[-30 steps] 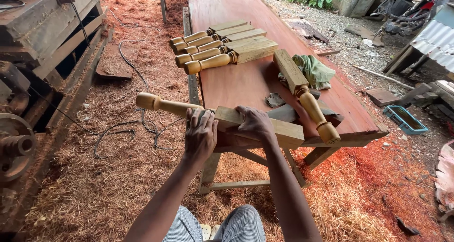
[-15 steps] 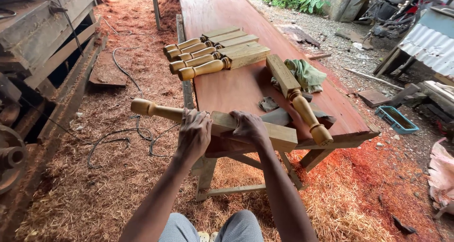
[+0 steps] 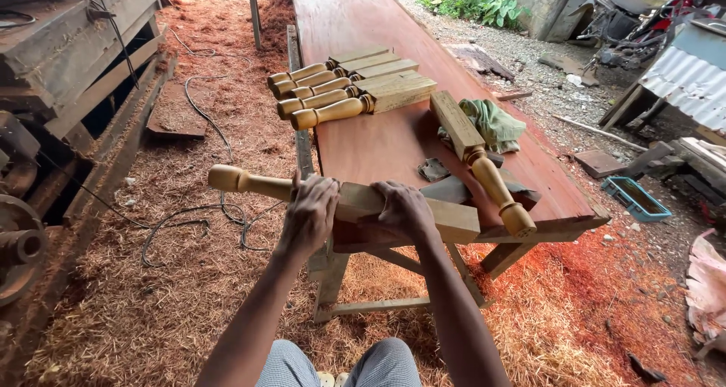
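Atop turned leg, both hands palm-down

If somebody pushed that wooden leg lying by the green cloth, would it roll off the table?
Probably not far. The wooden leg has a square block end, and its flat sides would likely stop rolling. Its round turned end sits near the table edge, so a hard shove might slide it off. It looks solid and stiff, probably heavy for its size.
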